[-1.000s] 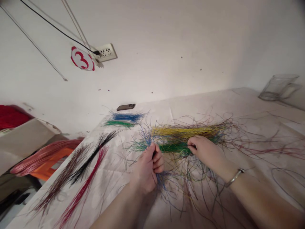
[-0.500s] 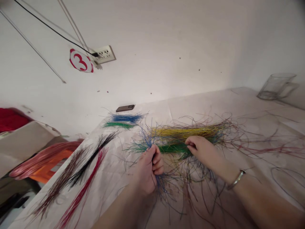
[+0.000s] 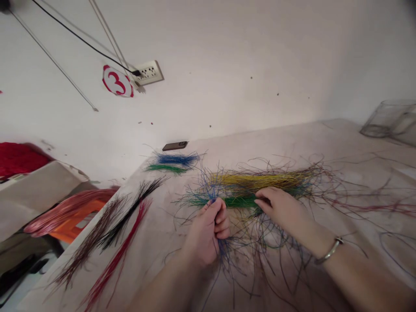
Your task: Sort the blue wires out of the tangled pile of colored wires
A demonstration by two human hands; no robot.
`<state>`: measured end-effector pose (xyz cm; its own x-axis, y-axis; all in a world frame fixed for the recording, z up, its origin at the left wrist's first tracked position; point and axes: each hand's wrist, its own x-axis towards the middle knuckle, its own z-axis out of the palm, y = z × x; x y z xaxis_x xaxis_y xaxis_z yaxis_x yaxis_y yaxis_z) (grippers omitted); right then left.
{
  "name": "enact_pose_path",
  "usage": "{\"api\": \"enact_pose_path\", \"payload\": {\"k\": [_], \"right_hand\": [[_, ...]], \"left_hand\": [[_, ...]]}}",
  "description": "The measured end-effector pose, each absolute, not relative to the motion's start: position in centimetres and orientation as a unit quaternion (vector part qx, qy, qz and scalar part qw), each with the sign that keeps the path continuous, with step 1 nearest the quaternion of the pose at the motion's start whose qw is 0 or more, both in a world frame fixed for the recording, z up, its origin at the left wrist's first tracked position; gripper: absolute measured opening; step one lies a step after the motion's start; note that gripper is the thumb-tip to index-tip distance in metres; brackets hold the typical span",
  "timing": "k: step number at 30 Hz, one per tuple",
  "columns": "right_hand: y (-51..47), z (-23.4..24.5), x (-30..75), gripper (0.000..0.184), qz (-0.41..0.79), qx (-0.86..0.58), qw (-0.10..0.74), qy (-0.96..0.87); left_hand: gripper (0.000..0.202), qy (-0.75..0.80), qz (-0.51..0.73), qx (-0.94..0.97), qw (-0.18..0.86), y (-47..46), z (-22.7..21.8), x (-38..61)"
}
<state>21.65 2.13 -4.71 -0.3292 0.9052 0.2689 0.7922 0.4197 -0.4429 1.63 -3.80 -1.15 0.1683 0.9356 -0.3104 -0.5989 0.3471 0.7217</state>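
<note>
Though tangled, coloured wires (image 3: 240, 201) around both hands (image 3: 204, 234)

Wire bundles (image 3: 110, 229) lie on the table (image 3: 156, 268) left of the grip (image 3: 208, 229). A phone (image 3: 174, 146) lies behind it, and a glass jug (image 3: 388, 119) stands far right.

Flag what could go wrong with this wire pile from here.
The left hand grips a tuft of thin wires that appear tangled with the yellow bundle and the green bundle, so a pull could drag strands out of both. The right hand pinches at that green bundle, and its bracelet might snag loose strands. The red bunch lies near the table edge and could get knocked off.
</note>
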Motion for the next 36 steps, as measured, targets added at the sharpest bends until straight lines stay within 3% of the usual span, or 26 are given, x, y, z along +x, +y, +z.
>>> {"api": "enact_pose_path", "payload": {"k": [4,19,23,30,36], "right_hand": [[2.4,-4.6,21.8,0.024,0.112,-0.562,0.205,-0.794],[2.9,-5.6,21.4,0.007,0.062,-0.58,0.147,-0.799],[2.6,-5.1,21.4,0.012,0.085,-0.571,0.191,-0.794],[1.7,-4.1,21.2,0.007,0.079,-0.489,0.354,-0.794],[0.8,-3.6,20.5,0.007,0.083,-0.455,0.376,-0.803]], "left_hand": [[0.028,0.376,0.526,0.232,0.727,-3.8,-1.2,1.6],[0.03,0.379,0.512,0.239,0.733,-3.9,-1.5,1.8],[0.03,0.375,0.515,0.239,0.733,-3.9,-1.6,1.7],[0.033,0.371,0.516,0.246,0.731,-3.9,-1.6,1.8],[0.039,0.382,0.514,0.263,0.722,-4.0,-1.5,1.9]]}}
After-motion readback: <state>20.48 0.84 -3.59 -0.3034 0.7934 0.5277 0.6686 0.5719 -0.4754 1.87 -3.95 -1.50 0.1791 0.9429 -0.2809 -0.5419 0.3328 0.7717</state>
